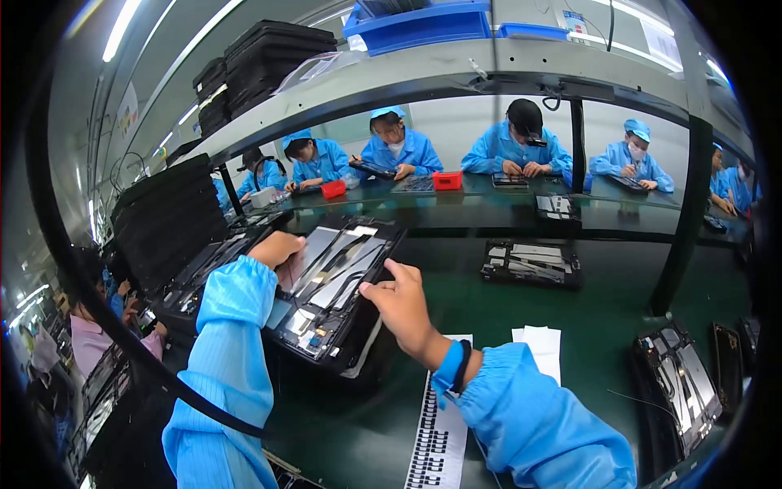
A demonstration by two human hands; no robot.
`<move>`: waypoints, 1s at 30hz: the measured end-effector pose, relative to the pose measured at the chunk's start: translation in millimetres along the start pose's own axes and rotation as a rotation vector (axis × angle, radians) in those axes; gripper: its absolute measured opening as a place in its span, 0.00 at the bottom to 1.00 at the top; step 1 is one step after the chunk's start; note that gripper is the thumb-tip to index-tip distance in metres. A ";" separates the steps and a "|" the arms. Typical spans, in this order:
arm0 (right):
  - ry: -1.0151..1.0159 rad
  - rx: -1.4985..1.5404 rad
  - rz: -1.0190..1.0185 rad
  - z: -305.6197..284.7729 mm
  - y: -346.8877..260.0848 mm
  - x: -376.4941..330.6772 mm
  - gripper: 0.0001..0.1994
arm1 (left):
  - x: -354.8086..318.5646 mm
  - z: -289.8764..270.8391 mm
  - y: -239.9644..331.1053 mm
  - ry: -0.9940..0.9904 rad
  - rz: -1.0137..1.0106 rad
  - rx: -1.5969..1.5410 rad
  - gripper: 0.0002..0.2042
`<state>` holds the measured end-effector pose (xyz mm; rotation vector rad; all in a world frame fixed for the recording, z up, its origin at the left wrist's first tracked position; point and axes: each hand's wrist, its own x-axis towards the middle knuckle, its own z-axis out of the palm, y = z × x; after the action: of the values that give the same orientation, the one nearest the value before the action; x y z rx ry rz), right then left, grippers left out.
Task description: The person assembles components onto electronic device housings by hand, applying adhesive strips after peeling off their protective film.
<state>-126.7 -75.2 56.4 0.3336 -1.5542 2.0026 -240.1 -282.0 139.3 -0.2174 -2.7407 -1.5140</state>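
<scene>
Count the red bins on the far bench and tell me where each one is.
2. On the far bench, the left red bin stands left of the picture's centre, and the right red bin right of it. Others may be hidden.

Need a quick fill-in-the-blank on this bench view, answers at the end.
The bare tabletop is ____.
A black band circles the person's ____ wrist.
The person's right sleeve is ____.
In the picture, the opened device lies to the ____ of the right hand.

Missing words: green; right; blue; left.
</scene>
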 end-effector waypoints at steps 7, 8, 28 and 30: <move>-0.019 -0.327 0.090 9.3 35.1 4.4 0.30 | 0.3 3.5 -10.5 0.022 -0.068 0.474 0.16; -0.004 -0.347 0.053 9.3 35.7 0.8 0.30 | -1.4 6.4 -11.1 0.008 -0.107 0.484 0.16; -0.131 -0.571 0.089 -1.7 20.2 -3.5 0.39 | -20.9 20.3 -18.9 0.162 0.278 0.782 0.17; -0.228 -0.629 0.063 -46.7 13.8 8.9 0.33 | -65.5 35.0 4.3 0.392 0.559 0.820 0.17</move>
<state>-134.9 -30.6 36.3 0.2617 -2.2570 1.4452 -172.5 -258.1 119.6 -0.5304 -2.4226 -0.2277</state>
